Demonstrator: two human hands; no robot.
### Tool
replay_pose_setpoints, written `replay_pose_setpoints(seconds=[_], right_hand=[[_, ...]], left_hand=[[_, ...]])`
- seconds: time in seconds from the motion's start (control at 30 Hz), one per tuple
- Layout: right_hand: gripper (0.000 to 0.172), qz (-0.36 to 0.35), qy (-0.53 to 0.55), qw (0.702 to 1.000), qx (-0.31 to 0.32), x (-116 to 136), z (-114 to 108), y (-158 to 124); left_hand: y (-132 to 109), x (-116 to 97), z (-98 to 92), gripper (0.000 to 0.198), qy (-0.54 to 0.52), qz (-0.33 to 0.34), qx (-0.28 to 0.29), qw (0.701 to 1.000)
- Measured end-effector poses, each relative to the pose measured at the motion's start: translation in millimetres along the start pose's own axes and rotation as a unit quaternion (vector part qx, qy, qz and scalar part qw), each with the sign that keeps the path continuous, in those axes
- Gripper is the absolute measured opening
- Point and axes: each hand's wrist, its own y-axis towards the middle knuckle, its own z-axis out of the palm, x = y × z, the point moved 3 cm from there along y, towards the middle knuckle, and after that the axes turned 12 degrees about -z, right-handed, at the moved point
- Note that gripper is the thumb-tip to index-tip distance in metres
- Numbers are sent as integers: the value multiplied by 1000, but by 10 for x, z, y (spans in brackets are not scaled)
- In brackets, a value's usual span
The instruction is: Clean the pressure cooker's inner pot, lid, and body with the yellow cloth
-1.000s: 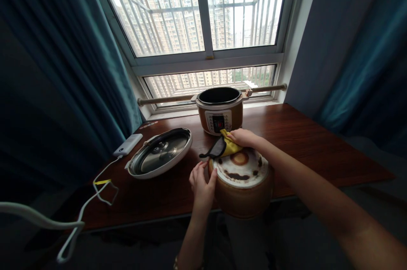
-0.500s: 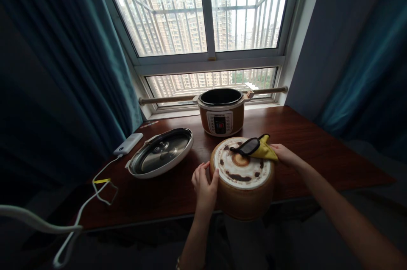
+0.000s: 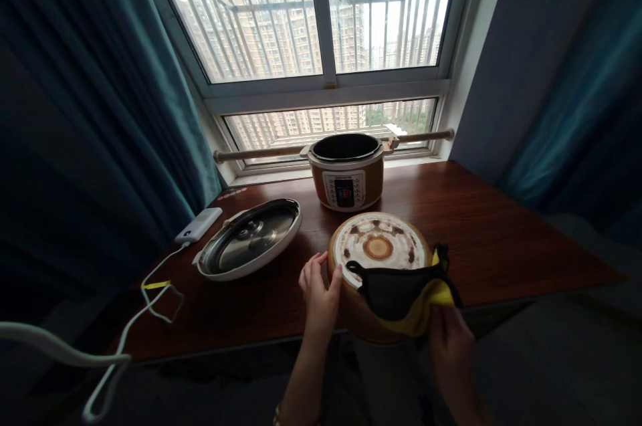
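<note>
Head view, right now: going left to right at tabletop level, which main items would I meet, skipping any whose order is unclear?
White device → round lid → left hand → brown pot → right hand.

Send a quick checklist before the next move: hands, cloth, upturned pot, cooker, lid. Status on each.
1. Left hand on the upturned pot: ok, fingers touch its left side.
2. Right hand holding the cloth: ok, gripped by its yellow part.
3. Pot's base free of dark marks: not ok, brown patches show.
4. Pot fully supported from below: cannot tell, what it rests on is hidden.
5. Cooker upright, apart from both hands: ok, toward the far side of the table.
6. Lid apart from the pot: ok, on the table to its left.
</note>
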Motion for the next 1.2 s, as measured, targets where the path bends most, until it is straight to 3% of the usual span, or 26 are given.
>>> replay_pose_setpoints(seconds=[0.17, 0.3, 0.47, 0.57, 0.7, 0.8, 0.93, 1.03, 1.2], right_hand=[[53, -48, -19, 999, -6, 299, 177, -9], [62, -148, -65, 987, 22, 607, 242, 32], [40, -288, -82, 952, 65, 872, 296, 35], [34, -328, -57, 941, 56, 796, 264, 25], [39, -373, -66, 923, 69, 423, 243, -133], [43, -337, -76, 937, 46, 72, 294, -343], [44, -179, -57, 982, -13, -257, 405, -598], [31, -68, -29, 997, -4, -359, 465, -722], [34, -10, 9, 1000, 15, -393, 418, -687]], left_hand=[[38, 41, 20, 32, -2, -4, -3, 1000], [50, 33, 28, 32, 13, -9, -9, 1000], [60, 59, 24, 36, 10, 9, -3, 1000], [121, 141, 29, 41, 4, 6, 17, 1000], [154, 157, 25, 42, -9, 16, 32, 999], [123, 97, 3, 40, -12, 28, 21, 999], [134, 106, -2, 40, -8, 29, 38, 999], [174, 168, 3, 41, -9, 35, 46, 998], [156, 149, 7, 42, -9, 35, 43, 998]])
